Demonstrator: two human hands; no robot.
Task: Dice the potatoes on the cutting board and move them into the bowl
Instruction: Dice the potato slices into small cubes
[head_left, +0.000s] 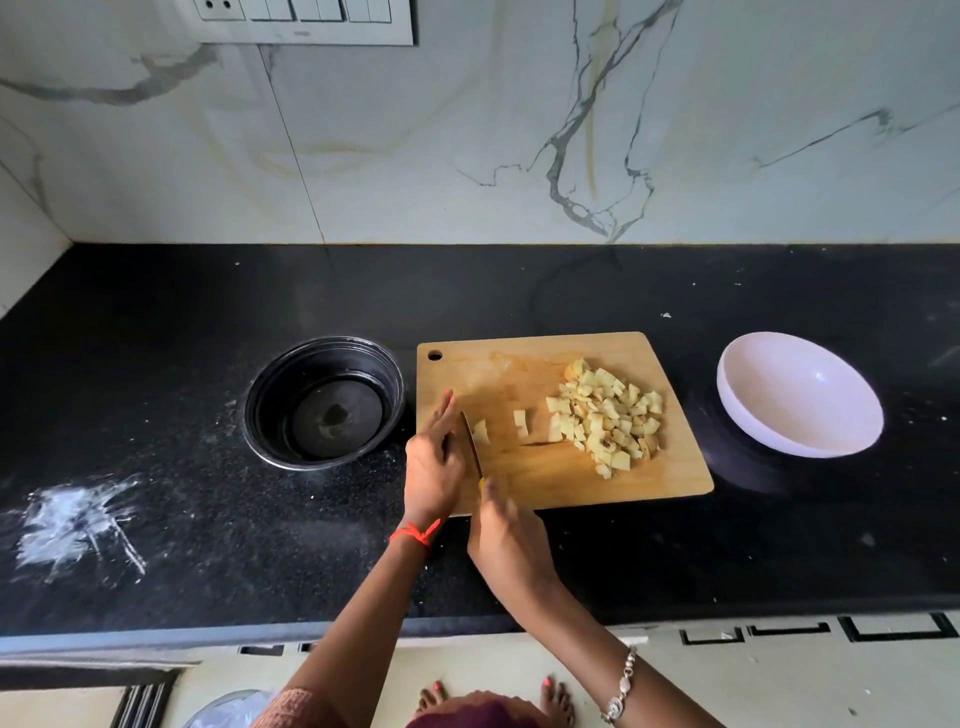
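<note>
Right hand (506, 540) grips the knife (471, 441), left hand (434, 460) lies straight-fingered beside its blade — the potato dice (608, 418) look light, damp, slippery — better scooped than pinched.

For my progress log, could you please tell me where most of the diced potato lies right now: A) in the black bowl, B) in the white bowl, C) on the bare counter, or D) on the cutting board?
D: the potato pieces lie heaped on the right part of the cutting board, and the white bowl beside it holds none.
</note>
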